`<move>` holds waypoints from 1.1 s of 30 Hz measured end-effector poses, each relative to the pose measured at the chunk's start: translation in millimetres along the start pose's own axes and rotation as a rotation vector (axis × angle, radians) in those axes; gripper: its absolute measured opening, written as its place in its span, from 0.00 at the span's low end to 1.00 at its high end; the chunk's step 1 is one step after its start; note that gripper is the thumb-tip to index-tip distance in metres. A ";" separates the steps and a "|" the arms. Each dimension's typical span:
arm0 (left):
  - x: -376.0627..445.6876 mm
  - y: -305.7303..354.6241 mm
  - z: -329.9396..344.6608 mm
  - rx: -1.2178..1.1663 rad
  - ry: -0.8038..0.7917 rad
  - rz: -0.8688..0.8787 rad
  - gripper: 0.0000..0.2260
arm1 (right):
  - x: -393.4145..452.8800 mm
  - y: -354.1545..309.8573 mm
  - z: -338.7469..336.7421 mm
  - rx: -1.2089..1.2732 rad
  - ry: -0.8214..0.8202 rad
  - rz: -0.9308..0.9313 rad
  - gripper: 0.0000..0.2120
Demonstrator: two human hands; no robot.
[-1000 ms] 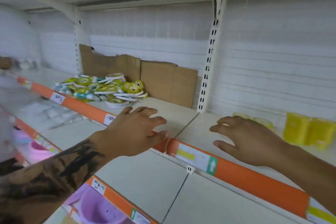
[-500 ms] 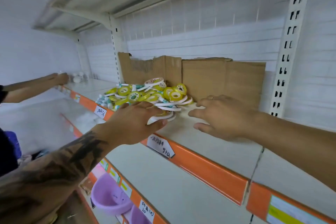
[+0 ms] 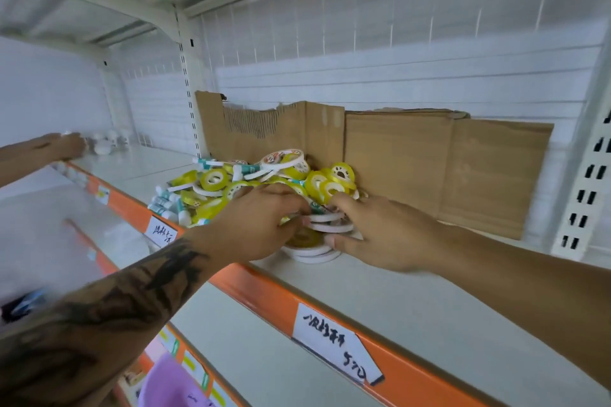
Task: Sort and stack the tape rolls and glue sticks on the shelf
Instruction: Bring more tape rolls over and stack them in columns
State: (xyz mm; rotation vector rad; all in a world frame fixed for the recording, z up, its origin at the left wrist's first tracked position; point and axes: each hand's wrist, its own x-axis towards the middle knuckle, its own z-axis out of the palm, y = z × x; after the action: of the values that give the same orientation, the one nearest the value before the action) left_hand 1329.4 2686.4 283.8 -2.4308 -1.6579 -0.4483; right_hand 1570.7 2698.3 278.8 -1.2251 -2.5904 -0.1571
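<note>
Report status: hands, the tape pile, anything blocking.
Left hand and right hand both gripping flat white tape rolls at pile's near edge. Glue sticks unsorted. Cardboard behind; nothing blocking.

I have both forearms reaching forward, tattooed left hand and right hand nearly meeting, fingers of each curled downward, thumbs tucked underneath.

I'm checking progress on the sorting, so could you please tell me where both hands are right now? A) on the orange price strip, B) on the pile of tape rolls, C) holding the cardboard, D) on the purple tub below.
B: the left hand and right hand both reach into the pile of tape rolls, around the flat white rolls at its front.
</note>
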 end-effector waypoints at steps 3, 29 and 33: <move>13.0 -11.4 -1.3 0.003 -0.022 0.068 0.14 | 10.3 -5.8 2.9 0.107 0.000 0.075 0.17; 43.6 -34.7 -9.4 -1.009 0.037 0.207 0.08 | 75.9 -32.7 7.6 0.637 0.116 0.690 0.05; 49.9 -26.1 -11.8 -1.045 0.083 0.206 0.10 | 66.4 -29.5 5.1 0.629 0.282 0.815 0.08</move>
State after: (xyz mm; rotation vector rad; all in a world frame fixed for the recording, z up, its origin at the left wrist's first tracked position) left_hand 1320.3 2736.4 310.9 -3.1003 -1.2556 -1.6871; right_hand 1506.8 2729.9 293.5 -1.6906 -1.5385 0.5533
